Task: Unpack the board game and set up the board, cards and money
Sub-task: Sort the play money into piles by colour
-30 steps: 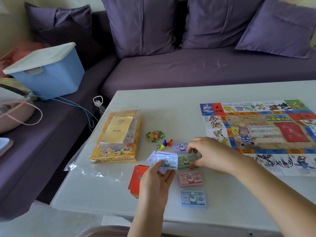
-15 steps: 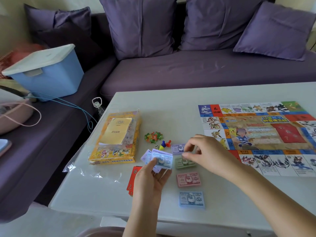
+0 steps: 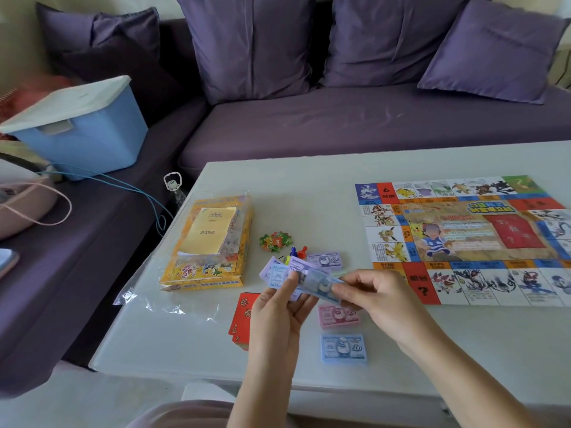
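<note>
Paper notes point(image 3: 275, 274), purple and blue, fan out in our left hand point(image 3: 278, 313), which grips them just left of the board point(image 3: 463, 239). Our right hand point(image 3: 380, 298) pinches one bluish note point(image 3: 318, 281) at the fan's edge, by the board's near-left corner. On the desk point(image 3: 309, 193) left of the board lie a purple pile point(image 3: 326, 260), a pink pile point(image 3: 338, 316) and a blue pile point(image 3: 343, 349); our hands cover the pink pile's far edge. Red cards point(image 3: 242, 319) sit farther left, partly behind our left wrist. Pawns point(image 3: 298, 251) and green-red tokens point(image 3: 275, 241) lie left of the board, and beyond them the yellow box point(image 3: 207, 264) in clear wrap, a booklet point(image 3: 208, 231) on top. Past the board's far edge runs a purple sofa point(image 3: 340, 128).
</note>
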{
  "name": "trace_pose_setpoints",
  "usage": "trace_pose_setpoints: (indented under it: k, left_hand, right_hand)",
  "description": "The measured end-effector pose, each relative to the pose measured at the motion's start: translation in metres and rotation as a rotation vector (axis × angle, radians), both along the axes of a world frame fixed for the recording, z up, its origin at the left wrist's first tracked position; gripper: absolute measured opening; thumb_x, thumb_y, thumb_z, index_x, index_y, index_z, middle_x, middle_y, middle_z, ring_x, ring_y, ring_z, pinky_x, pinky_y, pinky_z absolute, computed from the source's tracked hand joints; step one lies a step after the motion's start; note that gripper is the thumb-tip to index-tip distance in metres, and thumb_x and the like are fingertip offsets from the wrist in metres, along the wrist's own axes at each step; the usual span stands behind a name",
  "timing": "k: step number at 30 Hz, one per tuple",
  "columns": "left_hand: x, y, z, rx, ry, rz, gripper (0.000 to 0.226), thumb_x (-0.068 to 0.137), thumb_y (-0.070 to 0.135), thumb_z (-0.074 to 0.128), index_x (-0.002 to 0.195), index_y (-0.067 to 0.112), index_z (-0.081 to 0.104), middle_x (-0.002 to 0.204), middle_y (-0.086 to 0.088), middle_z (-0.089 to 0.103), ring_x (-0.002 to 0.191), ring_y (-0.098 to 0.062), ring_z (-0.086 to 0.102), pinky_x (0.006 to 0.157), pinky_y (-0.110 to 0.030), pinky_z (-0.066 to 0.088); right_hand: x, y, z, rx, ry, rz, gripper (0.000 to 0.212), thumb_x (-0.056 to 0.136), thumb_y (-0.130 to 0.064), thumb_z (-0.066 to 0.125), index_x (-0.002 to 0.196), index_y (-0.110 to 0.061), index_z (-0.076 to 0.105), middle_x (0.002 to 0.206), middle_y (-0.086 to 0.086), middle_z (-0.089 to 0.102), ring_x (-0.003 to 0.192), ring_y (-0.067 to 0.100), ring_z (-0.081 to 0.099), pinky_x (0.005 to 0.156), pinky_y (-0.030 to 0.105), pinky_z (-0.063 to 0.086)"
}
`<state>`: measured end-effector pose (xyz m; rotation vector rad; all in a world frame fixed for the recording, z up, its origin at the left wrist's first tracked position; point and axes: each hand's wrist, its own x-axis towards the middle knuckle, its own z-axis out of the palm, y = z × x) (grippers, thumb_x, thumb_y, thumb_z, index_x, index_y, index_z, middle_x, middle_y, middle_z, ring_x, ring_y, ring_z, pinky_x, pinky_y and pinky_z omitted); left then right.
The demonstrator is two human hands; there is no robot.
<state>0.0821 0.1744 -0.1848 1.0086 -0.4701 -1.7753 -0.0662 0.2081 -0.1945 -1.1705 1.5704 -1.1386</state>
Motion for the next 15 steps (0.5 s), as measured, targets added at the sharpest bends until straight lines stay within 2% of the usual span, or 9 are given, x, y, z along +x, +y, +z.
trace_pose_setpoints:
  k: [3, 5, 8, 11, 15]
  left_hand:
    - [0.004, -0.002, 0.002, -0.038, -0.090, -0.012, 0.006, 0.089, 0.001, 0.057, 0.089, -0.002, 0.062, 0.066, -0.012, 0.069, 0.057, -0.018, 0.068, 0.059, -0.028, 0.060]
    - [0.007, -0.004, 0.002, -0.067, -0.153, -0.025, 0.008, 0.090, 0.002, 0.056, 0.093, -0.001, 0.062, 0.069, -0.011, 0.071, 0.059, -0.017, 0.069, 0.055, -0.025, 0.058]
    - [0.010, -0.004, 0.001, -0.098, -0.222, -0.007, 0.008, 0.091, 0.003, 0.055, 0.094, 0.002, 0.062, 0.069, -0.007, 0.072, 0.060, -0.015, 0.070, 0.053, -0.022, 0.056]
    - [0.012, -0.003, 0.002, -0.107, -0.227, -0.002, 0.008, 0.092, 0.003, 0.054, 0.092, 0.005, 0.062, 0.068, -0.006, 0.072, 0.060, -0.015, 0.070, 0.054, -0.023, 0.057]
    - [0.012, -0.002, 0.000, -0.104, -0.250, -0.001, 0.007, 0.092, 0.004, 0.055, 0.091, 0.006, 0.062, 0.069, -0.005, 0.073, 0.062, -0.016, 0.071, 0.057, -0.024, 0.058]
  right_hand:
    - [-0.012, 0.014, -0.003, 0.011, -0.081, -0.043, 0.009, 0.085, -0.015, 0.068, 0.084, -0.016, 0.076, 0.075, 0.006, 0.073, 0.068, 0.016, 0.065, 0.068, 0.030, 0.053]
    - [-0.018, 0.025, -0.005, 0.053, -0.095, -0.025, 0.007, 0.082, -0.016, 0.070, 0.079, -0.012, 0.075, 0.068, 0.006, 0.070, 0.062, 0.014, 0.061, 0.062, 0.025, 0.050]
    - [-0.020, 0.039, -0.009, 0.150, -0.023, 0.027, 0.020, 0.068, -0.030, 0.078, 0.069, -0.011, 0.072, 0.057, -0.001, 0.062, 0.054, 0.008, 0.052, 0.052, 0.016, 0.040]
    - [-0.019, 0.044, -0.013, 0.182, 0.052, 0.033, 0.039, 0.054, -0.044, 0.078, 0.067, -0.008, 0.070, 0.052, -0.006, 0.056, 0.050, 0.005, 0.045, 0.049, 0.015, 0.034]
    - [-0.017, 0.043, -0.014, 0.208, 0.145, 0.079, 0.027, 0.064, -0.033, 0.084, 0.058, -0.016, 0.065, 0.045, -0.010, 0.049, 0.044, 0.001, 0.039, 0.046, 0.014, 0.028]
